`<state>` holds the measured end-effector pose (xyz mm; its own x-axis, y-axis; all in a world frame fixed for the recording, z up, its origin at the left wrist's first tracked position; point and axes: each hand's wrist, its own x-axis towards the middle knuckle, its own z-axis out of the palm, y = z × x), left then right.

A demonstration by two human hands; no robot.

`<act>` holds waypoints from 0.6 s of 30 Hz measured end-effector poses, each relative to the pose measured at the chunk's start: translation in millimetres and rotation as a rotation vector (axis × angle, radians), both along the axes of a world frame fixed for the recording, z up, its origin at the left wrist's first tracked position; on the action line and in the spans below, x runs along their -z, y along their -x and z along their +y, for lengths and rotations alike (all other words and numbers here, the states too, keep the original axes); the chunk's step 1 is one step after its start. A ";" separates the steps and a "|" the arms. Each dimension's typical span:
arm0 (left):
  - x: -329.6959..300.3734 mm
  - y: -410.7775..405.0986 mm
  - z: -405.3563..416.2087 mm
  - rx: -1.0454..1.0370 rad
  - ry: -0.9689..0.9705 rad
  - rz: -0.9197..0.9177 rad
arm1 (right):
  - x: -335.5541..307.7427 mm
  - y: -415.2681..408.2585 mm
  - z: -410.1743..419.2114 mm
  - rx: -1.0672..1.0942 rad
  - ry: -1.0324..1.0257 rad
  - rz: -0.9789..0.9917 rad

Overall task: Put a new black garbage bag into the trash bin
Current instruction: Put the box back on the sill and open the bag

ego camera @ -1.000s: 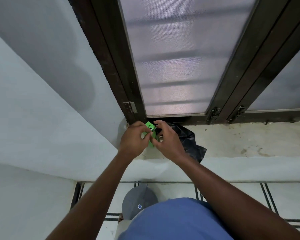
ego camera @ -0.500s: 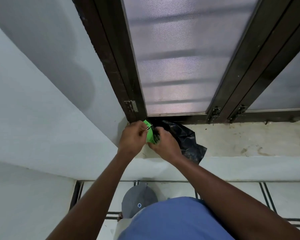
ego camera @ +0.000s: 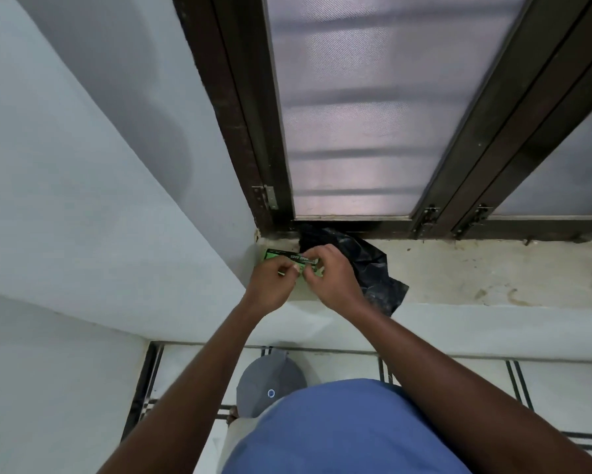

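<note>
1. Left hand [ego camera: 274, 278], centre of the frame: its grip is pinched shut on the left part of a green bag label [ego camera: 289, 260].
2. The label lies along the window ledge [ego camera: 475, 271], long axis running left to right, one end toward the wall corner.
3. Right hand [ego camera: 332, 273]: fingertips nipped closed on the label's right end.
4. Black garbage bag [ego camera: 366, 265], crumpled on the ledge just behind and right of the right hand. It looks light, thin, limp and slippery; best taken by a bunched edge.
</note>
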<state>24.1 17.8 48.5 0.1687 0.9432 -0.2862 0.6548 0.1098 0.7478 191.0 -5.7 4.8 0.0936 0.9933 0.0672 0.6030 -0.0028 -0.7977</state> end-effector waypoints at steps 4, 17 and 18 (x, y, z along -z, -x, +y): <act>1.1 -26.3 -6.2 0.068 0.055 -0.093 | 6.5 -29.4 -33.1 0.044 0.053 0.007; -5.6 -82.8 -39.9 0.196 0.171 -0.095 | 38.1 -108.0 -100.4 0.073 0.306 -0.692; -6.5 -77.6 -41.4 0.241 0.163 -0.073 | 23.3 -106.8 -99.0 0.064 0.360 -0.478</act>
